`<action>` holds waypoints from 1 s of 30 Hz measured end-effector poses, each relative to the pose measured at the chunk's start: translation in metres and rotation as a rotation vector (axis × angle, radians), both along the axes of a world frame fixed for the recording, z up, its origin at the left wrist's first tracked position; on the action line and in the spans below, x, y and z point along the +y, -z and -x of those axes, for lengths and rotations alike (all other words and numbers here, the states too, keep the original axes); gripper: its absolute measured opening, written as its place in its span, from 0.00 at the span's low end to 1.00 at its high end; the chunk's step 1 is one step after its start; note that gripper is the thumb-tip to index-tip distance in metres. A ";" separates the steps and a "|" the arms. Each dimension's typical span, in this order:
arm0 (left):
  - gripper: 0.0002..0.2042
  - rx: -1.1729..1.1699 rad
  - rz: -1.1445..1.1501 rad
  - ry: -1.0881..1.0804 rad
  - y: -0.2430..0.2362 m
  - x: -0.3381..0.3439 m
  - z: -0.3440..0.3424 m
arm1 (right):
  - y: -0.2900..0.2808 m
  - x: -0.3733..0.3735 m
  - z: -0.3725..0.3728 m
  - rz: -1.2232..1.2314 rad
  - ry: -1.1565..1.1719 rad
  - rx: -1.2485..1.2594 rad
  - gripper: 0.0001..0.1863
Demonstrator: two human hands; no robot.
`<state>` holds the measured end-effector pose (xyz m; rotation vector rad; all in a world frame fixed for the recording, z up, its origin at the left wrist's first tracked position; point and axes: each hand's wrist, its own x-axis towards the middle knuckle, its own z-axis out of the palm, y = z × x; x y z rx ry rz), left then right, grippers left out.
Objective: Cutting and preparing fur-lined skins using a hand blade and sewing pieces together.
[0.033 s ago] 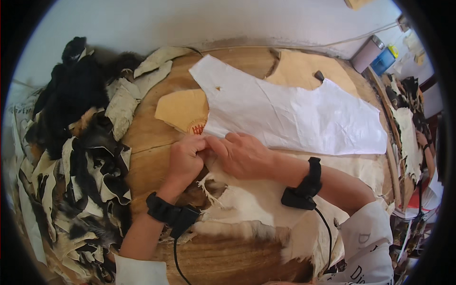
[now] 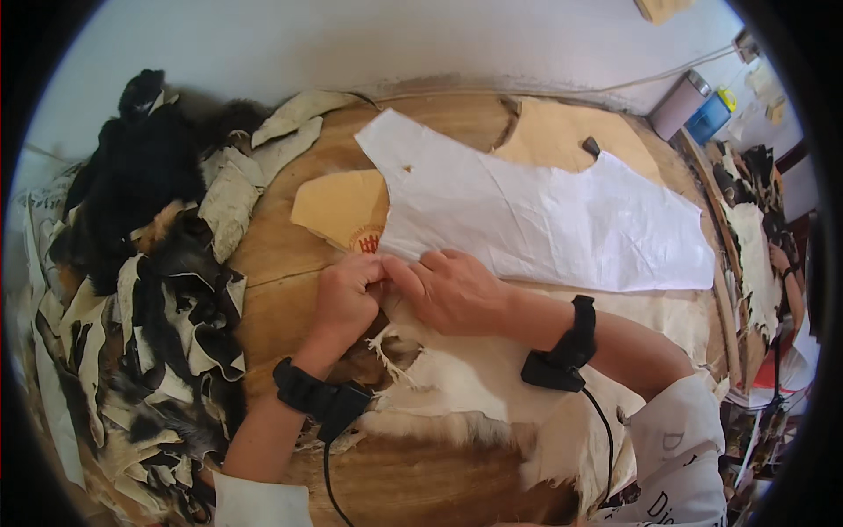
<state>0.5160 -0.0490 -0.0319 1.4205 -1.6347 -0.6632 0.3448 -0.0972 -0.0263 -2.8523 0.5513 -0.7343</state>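
Note:
A pale, ragged-edged hide (image 2: 465, 378) with fur showing along its lower edge lies skin side up under my forearms. My left hand (image 2: 349, 294) and my right hand (image 2: 452, 290) meet at its upper left edge, fingers pinched together and touching. Both seem closed on the hide, though the fingertips hide the exact grip. Just beyond my knuckles lies a white pattern sheet (image 2: 536, 220), cut in a garment-like outline. A yellowish paper piece (image 2: 338, 206) with a red print pokes out from under its left end.
Black, brown and white fur scraps (image 2: 140, 307) are heaped on the left. Another yellowish paper piece (image 2: 571, 132) lies behind the white sheet, with a small dark object (image 2: 591, 145) at its edge. A tumbler (image 2: 679, 105) and a blue bottle (image 2: 709, 116) stand far right. Another person's hand (image 2: 780, 257) shows beyond.
The whole view has shifted very slightly. My hands stay pinched together at the same spot.

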 end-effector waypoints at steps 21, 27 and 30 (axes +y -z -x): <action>0.07 0.000 0.026 0.078 0.002 -0.002 -0.006 | -0.055 -0.009 0.013 -0.529 -0.014 -0.357 0.03; 0.08 -0.067 0.028 0.157 -0.002 0.004 -0.009 | -0.086 -0.002 0.043 -1.264 0.143 -0.537 0.06; 0.08 -0.073 -0.013 0.152 -0.008 0.005 -0.006 | -0.096 0.000 0.055 -1.212 0.098 -0.638 0.07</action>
